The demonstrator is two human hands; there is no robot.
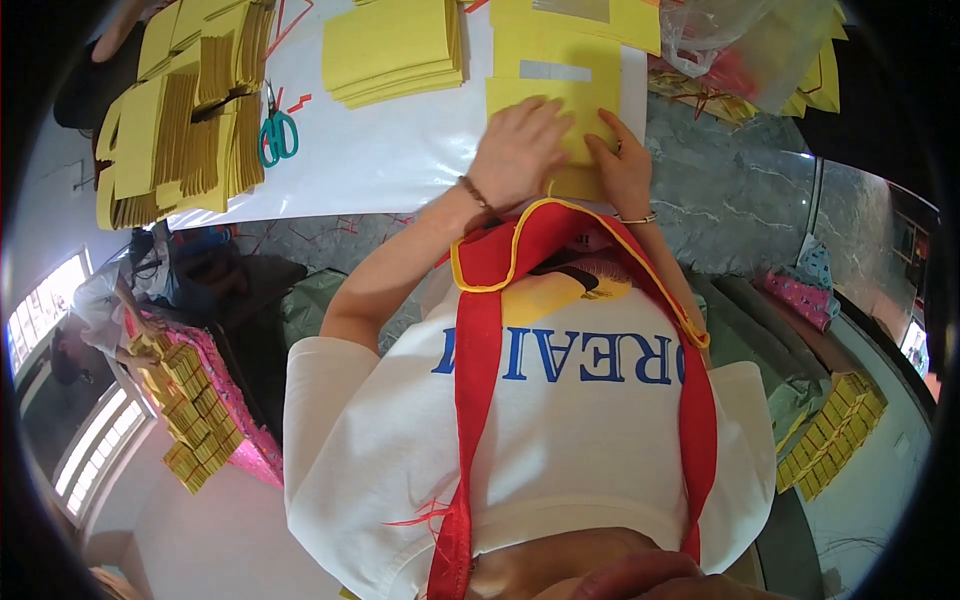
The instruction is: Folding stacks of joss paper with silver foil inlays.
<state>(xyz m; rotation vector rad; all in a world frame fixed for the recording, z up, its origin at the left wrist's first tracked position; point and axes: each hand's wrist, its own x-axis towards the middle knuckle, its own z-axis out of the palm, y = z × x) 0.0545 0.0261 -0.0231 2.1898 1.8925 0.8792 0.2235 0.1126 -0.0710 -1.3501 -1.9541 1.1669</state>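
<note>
A yellow paper sheet (505,95) with a pale strip (555,71) across it lies near the right end of the white-covered table. My left hand (522,150) rests on its lower part, the fingers stretched over the paper and slightly blurred. At the sheet's right edge sits my right hand (624,168), its thumb and forefinger apart on the paper. More yellow paper extends beyond the sheet, with a greyish window (572,9) at the top of the view. The near edge of the paper reaches down to my red apron (540,235).
To the left lies a stack of yellow paper pieces (390,50). Teal-handled scissors (279,135) are beside large yellow bundles (180,120) at the table's left end. A clear plastic bag (710,35) is at the right. A person (115,290) sits behind on the left by yellow bundles.
</note>
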